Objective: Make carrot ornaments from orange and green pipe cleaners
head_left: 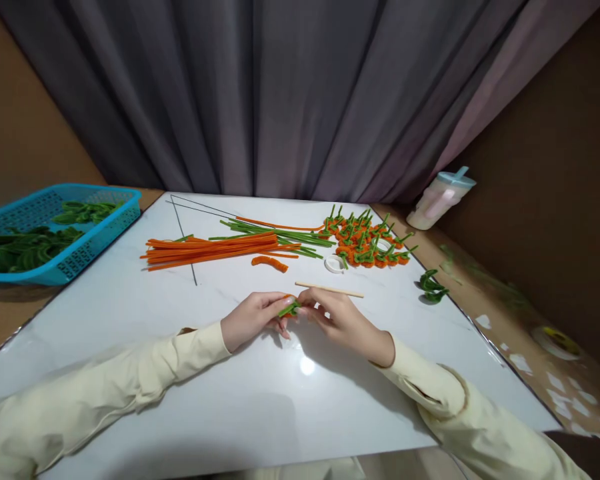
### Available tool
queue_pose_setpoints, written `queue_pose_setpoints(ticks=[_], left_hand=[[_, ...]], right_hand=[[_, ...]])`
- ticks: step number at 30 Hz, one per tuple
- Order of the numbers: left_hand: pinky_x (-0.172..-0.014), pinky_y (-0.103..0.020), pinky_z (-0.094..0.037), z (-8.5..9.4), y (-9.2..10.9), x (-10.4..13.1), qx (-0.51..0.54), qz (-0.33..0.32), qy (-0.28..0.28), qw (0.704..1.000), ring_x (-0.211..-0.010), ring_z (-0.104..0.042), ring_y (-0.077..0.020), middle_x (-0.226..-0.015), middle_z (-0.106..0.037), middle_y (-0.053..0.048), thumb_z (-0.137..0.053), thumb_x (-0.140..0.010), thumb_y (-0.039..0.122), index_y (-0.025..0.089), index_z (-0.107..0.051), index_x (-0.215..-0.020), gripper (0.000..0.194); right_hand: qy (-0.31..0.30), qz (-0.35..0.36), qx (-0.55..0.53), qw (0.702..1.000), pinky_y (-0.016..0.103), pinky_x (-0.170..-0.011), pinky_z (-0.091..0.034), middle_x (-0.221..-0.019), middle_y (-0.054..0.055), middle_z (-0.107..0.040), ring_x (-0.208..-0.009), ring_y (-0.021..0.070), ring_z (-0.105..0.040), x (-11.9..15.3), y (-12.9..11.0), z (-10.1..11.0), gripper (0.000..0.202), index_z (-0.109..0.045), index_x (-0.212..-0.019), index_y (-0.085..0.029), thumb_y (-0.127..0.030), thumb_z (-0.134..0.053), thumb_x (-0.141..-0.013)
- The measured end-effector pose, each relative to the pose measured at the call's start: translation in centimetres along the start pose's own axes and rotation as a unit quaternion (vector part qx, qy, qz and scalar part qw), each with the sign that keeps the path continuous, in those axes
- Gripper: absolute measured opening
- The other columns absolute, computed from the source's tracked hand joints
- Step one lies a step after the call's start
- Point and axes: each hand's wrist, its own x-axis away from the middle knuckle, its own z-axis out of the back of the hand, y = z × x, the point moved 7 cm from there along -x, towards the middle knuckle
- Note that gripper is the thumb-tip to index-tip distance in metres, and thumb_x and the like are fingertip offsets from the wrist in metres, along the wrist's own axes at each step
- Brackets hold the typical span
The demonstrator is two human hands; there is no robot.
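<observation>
Near the middle of the white table, my left hand (254,316) pinches a small green and orange fuzzy piece (290,309). The fingertips of my right hand (339,316) are pressed together at the right side of the same piece. Just beyond my right hand lies a thin wooden stick (330,289). A short, thick orange curl (269,263) lies beyond my left hand. Further back are a bundle of orange stems (210,249) and several green stems (280,233). Orange pieces with green stems (363,239) cluster at the back right.
A blue basket (65,267) with green leafy pieces stands at the far left. White rings (335,264) lie by the cluster. Dark green curls (433,287) are at the right, a lidded cup (439,200) behind. Thin dark wires (184,239) cross the table's back left.
</observation>
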Motion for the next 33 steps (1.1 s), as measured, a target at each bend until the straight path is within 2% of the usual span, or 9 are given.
queue_pose_setpoints(ticks=[3,6,9,11,16,20,27,30,33], left_hand=[[-0.06,-0.026,-0.048,-0.1,0.3,0.2,-0.072,-0.036,0.008,0.997,-0.054,-0.053,-0.0106,-0.056,-0.051,0.003,-0.052,-0.081,0.046,0.012,-0.059,-0.079,0.035],[-0.061,-0.024,-0.046,-0.1,0.5,0.6,-0.145,-0.066,0.025,0.987,-0.054,-0.054,-0.0102,-0.058,-0.052,0.003,-0.047,-0.085,0.042,0.013,-0.059,-0.081,0.032],[-0.059,-0.024,-0.045,-0.1,0.4,0.7,-0.173,-0.07,0.03,0.982,-0.052,-0.055,-0.0104,-0.058,-0.052,0.004,-0.045,-0.086,0.04,0.014,-0.06,-0.085,0.031],[-0.058,-0.024,-0.045,-0.1,0.3,0.7,-0.169,-0.065,0.028,0.983,-0.051,-0.055,-0.0108,-0.058,-0.052,0.004,-0.045,-0.085,0.042,0.014,-0.061,-0.088,0.032],[-0.055,-0.026,-0.046,0.0,0.3,0.6,-0.129,-0.064,0.026,0.989,-0.049,-0.053,-0.0108,-0.057,-0.053,0.003,-0.05,-0.082,0.046,0.012,-0.059,-0.097,0.039],[-0.051,-0.025,-0.043,0.0,0.3,0.6,-0.116,-0.056,0.021,0.991,-0.048,-0.053,-0.0099,-0.061,-0.057,0.001,-0.053,-0.079,0.048,0.011,-0.057,-0.098,0.042],[-0.048,-0.024,-0.041,-0.5,0.3,0.5,-0.069,-0.032,-0.022,0.997,-0.045,-0.054,-0.01,-0.058,-0.058,0.001,-0.056,-0.079,0.043,0.011,-0.054,-0.093,0.034],[-0.046,-0.022,-0.04,-0.8,0.4,0.5,-0.037,-0.001,-0.046,0.998,-0.042,-0.053,-0.0097,-0.052,-0.056,0.003,-0.058,-0.077,0.038,0.012,-0.053,-0.094,0.032],[-0.044,-0.021,-0.039,-1.0,0.1,0.5,0.017,0.048,-0.073,0.996,-0.038,-0.048,-0.0072,-0.049,-0.055,0.004,-0.062,-0.073,0.031,0.013,-0.052,-0.097,0.032]], right_hand=[[-0.006,-0.109,-0.122,0.986,0.018,-0.045,-0.041,-0.068,0.001,-0.057,-0.055,0.0087,-0.05,0.1,1.4,-0.5,0.014,-0.052,-0.08,-0.015,-0.027,-0.049,-0.086],[-0.019,-0.224,-0.269,0.937,0.017,-0.034,-0.037,-0.059,-0.002,-0.053,-0.045,0.0073,-0.046,0.4,3.0,-1.5,0.025,-0.05,-0.074,-0.015,-0.038,-0.059,-0.078],[-0.025,-0.264,-0.328,0.907,0.017,-0.035,-0.038,-0.058,-0.001,-0.054,-0.043,0.0068,-0.046,0.7,3.6,-2.1,0.03,-0.051,-0.071,-0.013,-0.04,-0.065,-0.072],[-0.023,-0.262,-0.312,0.913,0.017,-0.035,-0.037,-0.057,-0.002,-0.054,-0.041,0.0061,-0.045,0.7,3.6,-2.0,0.027,-0.051,-0.07,-0.014,-0.037,-0.062,-0.074],[0.017,-0.142,-0.11,0.984,0.017,-0.042,-0.036,-0.058,-0.002,-0.053,-0.047,0.0068,-0.044,0.2,1.9,-0.7,0.011,-0.052,-0.07,-0.015,-0.02,-0.051,-0.08],[0.038,-0.046,0.029,0.998,0.018,-0.049,-0.034,-0.063,-0.001,-0.057,-0.052,0.0082,-0.045,0.2,0.3,-0.4,0.012,-0.053,-0.073,-0.016,-0.006,-0.045,-0.076],[0.031,0.091,0.149,0.984,0.022,-0.051,-0.034,-0.066,0.002,-0.056,-0.057,0.0123,-0.047,0.8,-1.3,-0.5,0.022,-0.051,-0.08,-0.016,-0.003,-0.038,-0.068],[0.021,0.178,0.229,0.957,0.024,-0.048,-0.03,-0.064,0.003,-0.054,-0.057,0.0145,-0.046,1.1,-2.5,-0.5,0.02,-0.051,-0.08,-0.016,-0.004,-0.038,-0.069],[0.031,0.25,0.307,0.918,0.026,-0.047,-0.03,-0.061,0.003,-0.052,-0.056,0.0145,-0.045,1.3,-3.7,-0.5,0.018,-0.051,-0.077,-0.016,-0.004,-0.037,-0.079]])
